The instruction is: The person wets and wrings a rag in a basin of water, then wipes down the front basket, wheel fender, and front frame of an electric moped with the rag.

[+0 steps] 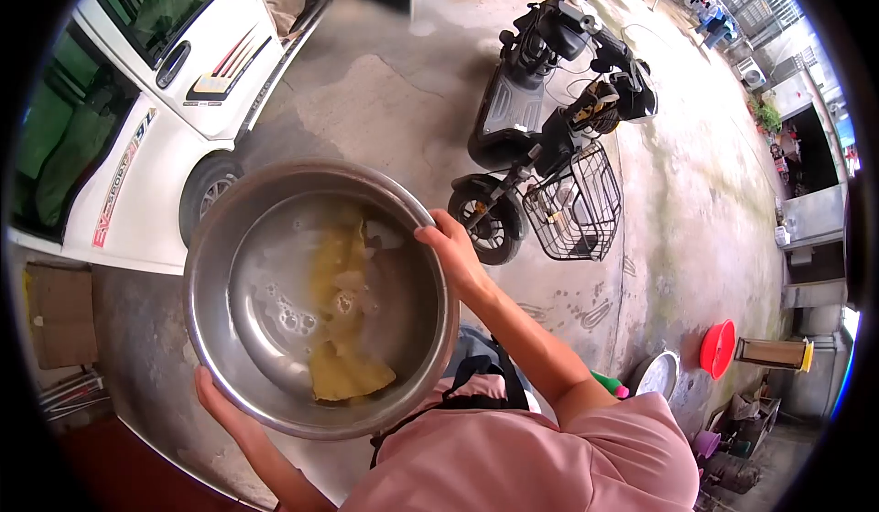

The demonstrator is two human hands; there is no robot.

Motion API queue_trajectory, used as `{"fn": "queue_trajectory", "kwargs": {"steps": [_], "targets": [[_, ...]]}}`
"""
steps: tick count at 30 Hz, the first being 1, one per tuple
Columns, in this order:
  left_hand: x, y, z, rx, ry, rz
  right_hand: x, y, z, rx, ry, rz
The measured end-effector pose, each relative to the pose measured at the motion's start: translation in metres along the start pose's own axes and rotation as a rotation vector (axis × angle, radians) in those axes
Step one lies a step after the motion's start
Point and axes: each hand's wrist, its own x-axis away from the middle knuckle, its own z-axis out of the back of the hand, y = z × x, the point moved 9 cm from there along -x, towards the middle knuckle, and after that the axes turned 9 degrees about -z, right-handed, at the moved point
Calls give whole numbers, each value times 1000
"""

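A large stainless steel basin (212, 274) is held up in front of me between both hands. Cloudy water with patches of foam (291, 315) lies in it. A yellow cloth (352, 375) rests in the water, partly under the surface. My left hand (218, 402) grips the rim at the lower left, with most of its fingers hidden by the basin. On the upper right side, my right hand (455, 251) is closed on the rim, thumb over the edge and the other fingers out of sight.
A white vehicle (174, 182) stands at the left. Ahead on the concrete floor (385, 100) is a black electric scooter (513, 109) beside a wire basket (577, 205). To the right are a red basin (719, 349), a metal basin (657, 375) and a green bottle (606, 383).
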Motion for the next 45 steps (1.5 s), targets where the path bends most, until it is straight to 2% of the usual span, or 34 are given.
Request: {"fn": "queue_trajectory", "kwargs": {"steps": [1,2,4,6,8,10,13,15,16,17,18,20,25,31,34,37,40,42,44,45], "targets": [[-21,-16,-28,116,-178,48,-7,9,0,34,72,-35],[-51,-50,-27,90,-260,33,-10,20,0,61,149,-75],[-90,-99,-37,-88,-138,-3,-28,54,-4,75,318,-127],[-119,-148,-65,-220,-419,-54,-53,105,-4,84,432,-172],[-136,-200,-87,-345,-586,-71,-86,169,-2,24,508,-169],[-146,-258,-103,-409,-697,-36,-111,224,-3,-10,518,-304],[-162,-375,-117,-496,-836,131,-153,317,-8,13,539,-418],[-174,-466,-121,-542,-811,90,-188,404,-3,-8,586,-429],[-172,-509,-122,-604,-875,154,-200,441,-1,-16,605,-442],[-177,-557,-119,-619,-885,97,-216,467,-5,-4,608,-495],[-175,-588,-124,-617,-869,158,-234,492,-6,7,612,-546],[-178,-656,-127,-684,-889,155,-269,566,2,-42,578,-530],[-179,-771,-156,-882,-989,183,-304,677,18,-171,664,-589],[-180,-829,-179,-990,-1038,210,-317,730,27,-203,680,-615],[-181,-834,-190,-1024,-1068,142,-326,742,34,-114,642,-650],[-184,-843,-187,-998,-1018,162,-337,735,43,365,559,-512],[-165,-805,-204,-924,-918,-87,-347,603,-34,954,291,143],[-126,-766,-224,-935,-921,150,-359,601,-100,1149,-60,244],[-70,-801,-202,-458,-777,772,-390,607,-129,1237,-67,223],[-53,-813,-194,-383,-680,930,-406,617,-142,1283,-72,213]]}}
